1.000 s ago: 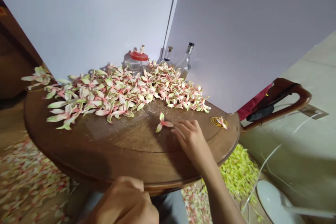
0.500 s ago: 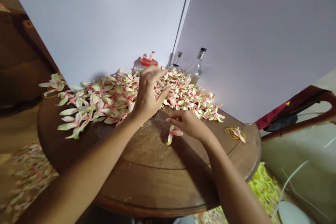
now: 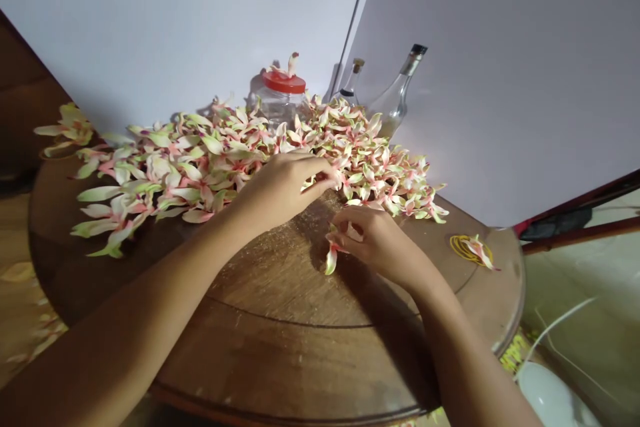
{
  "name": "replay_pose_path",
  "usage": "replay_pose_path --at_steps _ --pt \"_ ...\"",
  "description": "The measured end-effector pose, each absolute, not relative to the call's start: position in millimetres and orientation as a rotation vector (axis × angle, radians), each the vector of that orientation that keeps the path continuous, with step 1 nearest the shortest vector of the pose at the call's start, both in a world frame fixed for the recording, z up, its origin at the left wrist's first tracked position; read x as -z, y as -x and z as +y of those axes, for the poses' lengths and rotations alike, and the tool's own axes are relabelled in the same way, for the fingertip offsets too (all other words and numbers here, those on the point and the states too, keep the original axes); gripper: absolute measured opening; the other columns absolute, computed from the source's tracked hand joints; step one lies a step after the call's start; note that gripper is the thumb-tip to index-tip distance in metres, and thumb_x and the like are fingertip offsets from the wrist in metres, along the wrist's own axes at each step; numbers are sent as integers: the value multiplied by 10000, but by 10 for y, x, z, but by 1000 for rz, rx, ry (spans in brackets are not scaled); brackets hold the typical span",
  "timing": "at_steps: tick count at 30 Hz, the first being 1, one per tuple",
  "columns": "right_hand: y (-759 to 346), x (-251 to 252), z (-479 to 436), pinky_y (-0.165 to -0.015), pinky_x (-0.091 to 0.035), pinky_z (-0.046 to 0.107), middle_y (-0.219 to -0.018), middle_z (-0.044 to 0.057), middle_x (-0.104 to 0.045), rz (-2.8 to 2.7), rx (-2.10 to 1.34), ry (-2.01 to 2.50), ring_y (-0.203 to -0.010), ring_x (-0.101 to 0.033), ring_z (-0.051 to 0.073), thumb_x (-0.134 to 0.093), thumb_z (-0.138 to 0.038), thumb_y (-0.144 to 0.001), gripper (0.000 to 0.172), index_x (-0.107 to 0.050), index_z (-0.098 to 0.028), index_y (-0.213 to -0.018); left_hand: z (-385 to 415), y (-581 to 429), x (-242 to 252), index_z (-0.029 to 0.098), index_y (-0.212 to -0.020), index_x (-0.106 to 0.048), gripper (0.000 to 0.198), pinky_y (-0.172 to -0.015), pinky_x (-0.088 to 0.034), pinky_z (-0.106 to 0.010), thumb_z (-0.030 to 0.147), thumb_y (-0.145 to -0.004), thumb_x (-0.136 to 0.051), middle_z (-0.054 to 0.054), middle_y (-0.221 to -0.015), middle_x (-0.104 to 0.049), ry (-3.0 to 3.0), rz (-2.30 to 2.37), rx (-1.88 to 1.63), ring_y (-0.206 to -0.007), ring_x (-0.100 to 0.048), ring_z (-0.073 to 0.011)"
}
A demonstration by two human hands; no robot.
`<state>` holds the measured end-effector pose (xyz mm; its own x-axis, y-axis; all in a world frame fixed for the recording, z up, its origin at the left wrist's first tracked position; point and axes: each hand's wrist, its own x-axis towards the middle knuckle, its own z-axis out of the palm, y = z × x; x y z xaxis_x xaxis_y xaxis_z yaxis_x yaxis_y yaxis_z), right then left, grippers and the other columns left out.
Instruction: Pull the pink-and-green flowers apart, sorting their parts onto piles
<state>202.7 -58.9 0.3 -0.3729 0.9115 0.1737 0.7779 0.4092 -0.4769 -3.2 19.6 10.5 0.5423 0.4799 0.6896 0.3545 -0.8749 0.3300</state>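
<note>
A broad heap of pink-white flowers [image 3: 200, 153] with greenish petal tips covers the back of the round wooden table [image 3: 280, 360]. My left hand [image 3: 287, 183] reaches into the heap's front edge, thumb and fingertips closed together on a flower there; the tips partly hide it. Closer to me, my right hand [image 3: 373, 233] pinches a single flower [image 3: 331, 257], whose petals hang below the fingers just above the tabletop.
Behind the heap stand a clear jar with a red lid [image 3: 284, 82], a small corked bottle [image 3: 353, 83] and a taller glass bottle [image 3: 403, 93]. Yellow rubber bands [image 3: 465, 250] lie at the right, one flower on them. Pale walls close off the back.
My left hand has come down from above the heap, its fingers closing at the front edge. My right hand stays near the same spot with its flower. The view has shifted slightly.
</note>
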Motion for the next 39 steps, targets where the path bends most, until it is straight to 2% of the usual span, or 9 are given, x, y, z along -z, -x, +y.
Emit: replay_pose_path --at_steps 2,5,7,9,15,19,26,39 --pt "-2065 -27 -587 -614 -390 271 -771 1 -660 -2226 -486 1410 -666 -520 116 -658 -220 -897 64 -711 -187 -882 188 36 -93 204 -1001 -736 132 -838 -521 -338 257 -920 -647 -33 -996 -763 -2553 783 -1088 -903 -694 -181" --pt "-2157 -96 -590 -698 -472 284 -909 25 -731 -2015 -716 1272 -770 -630 142 -680 -277 -903 141 -726 -210 -1018 148 16 -87 228 -990 -759 166 -747 -513 -301 329 -928 -643 -20 -968 -770 -2394 756 -893 -834 -702 -171" --pt "-2206 -131 -592 -773 -511 297 -972 29 -745 -1813 -824 1148 -850 -668 155 -708 -305 -894 157 -727 -226 -1029 105 -23 -83 232 -999 -765 190 -709 -512 -271 370 -922 -659 -19 -962 -772 -2262 669 -861 -821 -708 -162" --pt "-2227 -143 -591 -806 -524 298 -949 17 -743 -1679 -831 1075 -861 -673 149 -731 -295 -882 118 -741 -240 -985 56 -82 -75 216 -993 -764 193 -726 -525 -261 369 -885 -715 -23 -956 -773 -2145 595 -890 -839 -715 -162" --pt "-2193 -101 -579 -727 -543 280 -855 4 -735 -1570 -803 1053 -756 -658 130 -770 -303 -852 92 -771 -254 -930 -60 -244 -18 143 -907 -717 179 -765 -577 -279 311 -856 -754 -58 -894 -772 -1848 496 -973 -851 -742 -180" --pt "-2186 -82 -567 -714 -561 286 -842 7 -743 -1541 -799 1046 -742 -668 135 -778 -311 -844 109 -780 -258 -939 -74 -279 33 145 -918 -701 215 -781 -593 -298 350 -869 -739 -77 -917 -764 -1770 492 -1012 -871 -741 -190" --pt "-2186 -37 -551 -712 -586 300 -835 3 -753 -1493 -782 1033 -737 -685 143 -815 -308 -802 132 -791 -272 -926 -74 -312 54 158 -910 -683 247 -708 -586 -250 377 -837 -772 -43 -870 -743 -1692 496 -1064 -787 -722 -158" --pt "-2135 -63 -570 -685 -625 305 -856 8 -776 -1423 -871 1028 -707 -711 142 -829 -275 -779 164 -801 -254 -939 -78 -343 76 150 -892 -681 254 -743 -602 -259 362 -815 -797 -40 -853 -747 -1643 481 -1076 -814 -736 -171"
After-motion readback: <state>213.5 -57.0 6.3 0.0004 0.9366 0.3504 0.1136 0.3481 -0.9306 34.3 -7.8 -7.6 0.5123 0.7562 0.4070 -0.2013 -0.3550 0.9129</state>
